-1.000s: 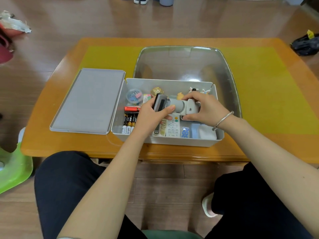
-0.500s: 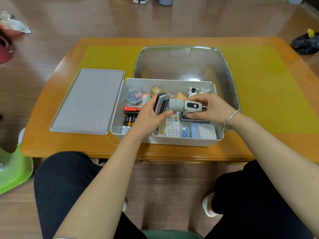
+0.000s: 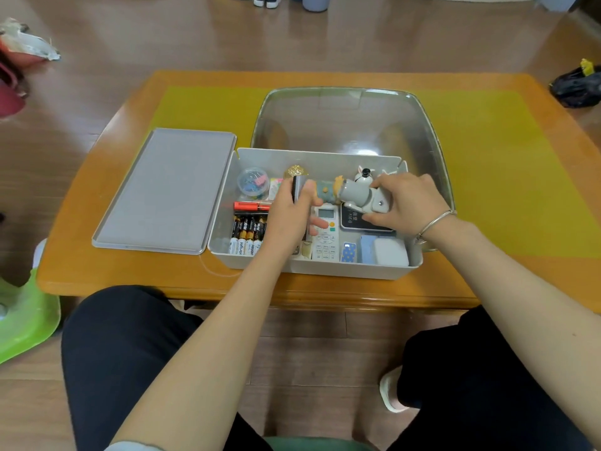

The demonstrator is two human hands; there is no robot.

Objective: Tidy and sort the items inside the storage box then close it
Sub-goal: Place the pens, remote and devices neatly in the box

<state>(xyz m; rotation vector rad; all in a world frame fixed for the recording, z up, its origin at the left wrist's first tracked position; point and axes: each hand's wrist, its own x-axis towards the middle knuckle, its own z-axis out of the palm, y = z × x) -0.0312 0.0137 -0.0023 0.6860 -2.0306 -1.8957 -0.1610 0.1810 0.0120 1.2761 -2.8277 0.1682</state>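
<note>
Storage box open on tabletop, both hands inside. Left hand grips dark flat gadget; right hand grips grey device. Batteries just left of left hand; lid beyond.

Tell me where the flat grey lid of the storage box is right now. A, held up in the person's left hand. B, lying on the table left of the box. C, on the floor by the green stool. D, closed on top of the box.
B: the flat grey rectangular lid lies on the orange wooden table beside the open grey plastic storage box, on its left.
</note>
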